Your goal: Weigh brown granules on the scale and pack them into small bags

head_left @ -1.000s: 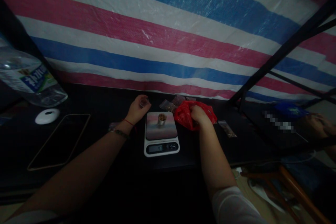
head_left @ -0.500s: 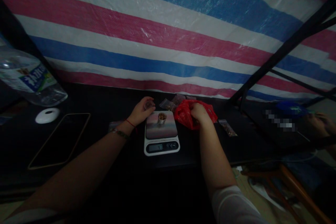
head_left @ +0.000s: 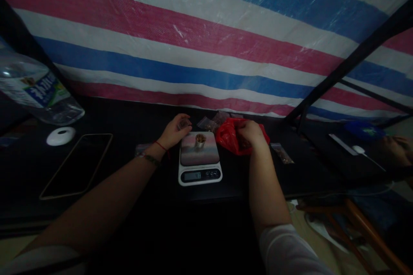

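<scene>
My left hand (head_left: 176, 131) is closed around a small clear plastic cup (head_left: 184, 124), just beyond the far left corner of a white kitchen scale (head_left: 200, 176). On the scale's plate stands a small metal cup (head_left: 199, 141) filled with brownish bits; the display seems to read 47. My right hand (head_left: 252, 132) reaches into an open red plastic bag (head_left: 227, 135) to the right of the scale. Its fingers curl down inside; the tips and whatever they pinch are hidden. Small clear zip bags (head_left: 208, 123) with bits in them lie behind the scale.
Another filled zip bag (head_left: 282, 153) lies right of the red bag. At left are a phone (head_left: 77, 165), a white oval device (head_left: 60, 136) and a large plastic bottle (head_left: 41, 90). A striped sheet (head_left: 193, 60) hangs behind the black table. Another person's hand (head_left: 395, 148) shows far right.
The view has shifted slightly. My right hand has turned a little within the red bag, its fingers more curled. My left hand keeps the plastic cup by the scale.
</scene>
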A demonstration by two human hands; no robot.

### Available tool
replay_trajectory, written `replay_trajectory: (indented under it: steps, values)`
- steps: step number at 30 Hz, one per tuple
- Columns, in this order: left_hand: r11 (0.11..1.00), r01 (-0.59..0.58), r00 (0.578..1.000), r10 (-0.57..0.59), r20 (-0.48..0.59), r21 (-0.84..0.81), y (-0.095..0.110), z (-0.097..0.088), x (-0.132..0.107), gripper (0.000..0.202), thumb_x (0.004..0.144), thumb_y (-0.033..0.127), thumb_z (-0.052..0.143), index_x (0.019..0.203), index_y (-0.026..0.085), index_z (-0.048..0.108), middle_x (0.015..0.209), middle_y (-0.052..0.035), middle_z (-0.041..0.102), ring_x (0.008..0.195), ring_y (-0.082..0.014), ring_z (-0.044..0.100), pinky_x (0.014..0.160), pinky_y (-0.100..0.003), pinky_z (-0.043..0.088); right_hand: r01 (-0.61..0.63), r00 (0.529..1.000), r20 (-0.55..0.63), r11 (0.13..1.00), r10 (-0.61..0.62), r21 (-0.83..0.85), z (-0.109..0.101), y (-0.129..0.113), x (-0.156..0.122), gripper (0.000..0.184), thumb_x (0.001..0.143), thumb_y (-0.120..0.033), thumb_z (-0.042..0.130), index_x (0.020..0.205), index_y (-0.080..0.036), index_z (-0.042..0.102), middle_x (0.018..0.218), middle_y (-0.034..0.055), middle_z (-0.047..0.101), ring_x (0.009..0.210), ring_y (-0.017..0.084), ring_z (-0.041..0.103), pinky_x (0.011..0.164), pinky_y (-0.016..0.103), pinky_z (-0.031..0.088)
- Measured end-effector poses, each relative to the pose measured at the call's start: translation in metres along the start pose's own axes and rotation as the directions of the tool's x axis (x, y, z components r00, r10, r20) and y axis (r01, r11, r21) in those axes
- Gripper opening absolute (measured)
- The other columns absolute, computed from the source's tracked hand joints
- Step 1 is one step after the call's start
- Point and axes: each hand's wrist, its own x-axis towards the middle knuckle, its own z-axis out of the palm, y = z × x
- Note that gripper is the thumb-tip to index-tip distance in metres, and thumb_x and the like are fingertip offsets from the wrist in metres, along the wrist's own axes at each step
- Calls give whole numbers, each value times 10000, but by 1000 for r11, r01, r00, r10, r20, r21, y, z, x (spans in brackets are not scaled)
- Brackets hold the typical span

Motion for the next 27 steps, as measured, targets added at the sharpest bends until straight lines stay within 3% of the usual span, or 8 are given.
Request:
replay_trajectory:
  steps: [8, 13, 17, 21, 24, 27]
  values:
    - [1000, -1, 1000, 1, 11, -28, -3, 1, 1, 427, 751, 400, 617, 1100, 174, 518, 945, -59, 632, 878, -205, 605, 805, -362, 471, 31, 984, -177, 993, -10, 112, -9, -6, -13, 231, 718, -190, 576, 865, -174, 754, 857, 87, 737, 827, 211, 681, 732, 251, 464]
    - [1000, 2, 1000, -2, 17, -19, 2, 1, 0, 404, 753, 379, 620, 1089, 179, 520, 935, -52, 631, 856, -197, 600, 795, -356, 464, 87, 898, -439, 969, 23, 230, -6, -18, -16, 252, 741, -225, 560, 915, -150, 727, 873, 102, 730, 838, 230, 670, 778, 303, 480]
    - [1000, 0, 1000, 0, 19, -26, 2, 2, 0, 400, 748, 373, 621, 1085, 179, 525, 925, -50, 632, 846, -193, 595, 789, -352, 457, 342, 804, -577, 904, -141, 255, 5, -34, -19, 202, 758, -218, 551, 877, -156, 703, 830, 84, 708, 794, 220, 644, 774, 325, 490]
    - [1000, -10, 1000, 10, 10, 0, 0, 2, 1, 413, 742, 373, 625, 1092, 174, 534, 927, -54, 636, 854, -199, 597, 792, -353, 459, 608, 703, -590, 766, -397, 208, 14, -54, -25, 135, 769, -183, 565, 834, -180, 684, 829, 66, 679, 802, 213, 618, 763, 335, 497]
    - [1000, -26, 1000, 26, 9, 18, -1, 2, 1, 419, 751, 374, 621, 1103, 163, 534, 915, -56, 635, 842, -199, 599, 789, -354, 462, 716, 650, -545, 666, -529, 208, 19, -67, -32, 140, 770, -133, 573, 843, -188, 679, 840, 55, 667, 826, 203, 613, 768, 329, 498]
    - [999, -40, 999, 40, 8, 30, 0, 2, 0, 409, 755, 369, 622, 1094, 154, 539, 898, -56, 630, 833, -197, 598, 785, -353, 464, 757, 623, -526, 616, -580, 217, 25, -77, -37, 142, 773, -103, 583, 836, -186, 680, 848, 52, 663, 831, 195, 617, 776, 329, 500]
